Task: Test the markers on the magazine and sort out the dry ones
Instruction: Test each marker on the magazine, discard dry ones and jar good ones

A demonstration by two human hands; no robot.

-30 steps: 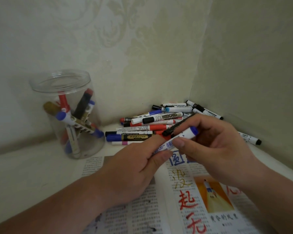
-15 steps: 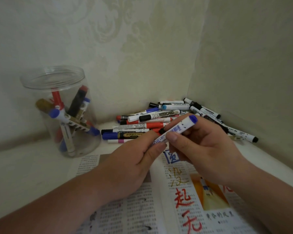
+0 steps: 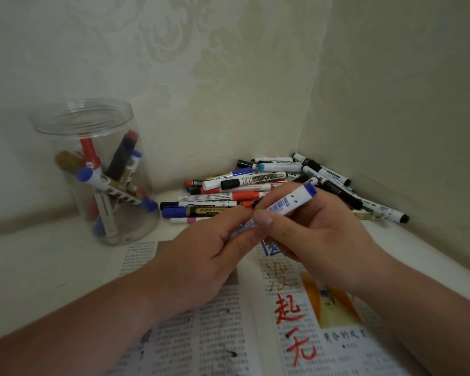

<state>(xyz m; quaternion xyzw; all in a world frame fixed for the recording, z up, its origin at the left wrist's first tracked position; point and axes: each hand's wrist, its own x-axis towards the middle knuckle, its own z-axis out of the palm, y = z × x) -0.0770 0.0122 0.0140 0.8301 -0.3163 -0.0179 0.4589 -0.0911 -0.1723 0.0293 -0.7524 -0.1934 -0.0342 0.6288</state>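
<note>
Right hand (image 3: 320,234), left hand (image 3: 201,256) grip blue marker (image 3: 288,203).

L hand (image 3: 201,256), R hand (image 3: 318,234): 2; held marker (image 3: 291,203): 1; jar (image 3: 55,142): 1; mag (image 3: 223,335): 1.

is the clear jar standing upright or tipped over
Upright: the clear jar stands on its base with its open rim facing up, and markers lean inside it.

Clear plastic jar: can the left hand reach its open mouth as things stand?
Likely yes: nothing stands between the left hand and the clear plastic jar, whose top is lidless. But its fingers hold the blue-ended white marker.
</note>
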